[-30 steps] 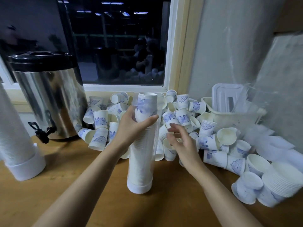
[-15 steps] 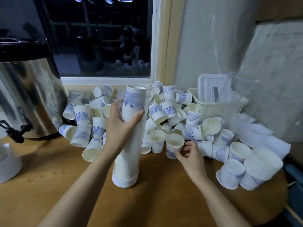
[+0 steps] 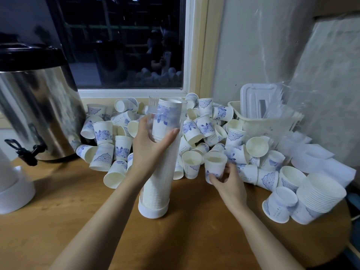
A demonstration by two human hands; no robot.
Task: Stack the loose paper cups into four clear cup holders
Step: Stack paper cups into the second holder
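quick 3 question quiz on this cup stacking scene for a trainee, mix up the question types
1. True or false: the left hand grips the clear cup holder near its top.
2. What does the right hand hold? A a spoon; B an upright paper cup; C a bottle.
3. Fill in: the steel urn stands on the person's ___ side of the holder.

Key: 1 true; 2 B; 3 left.

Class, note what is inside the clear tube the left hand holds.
A stack of nested paper cups fills the clear tube almost to its rim. The white base hides the lowest; the left hand covers others.
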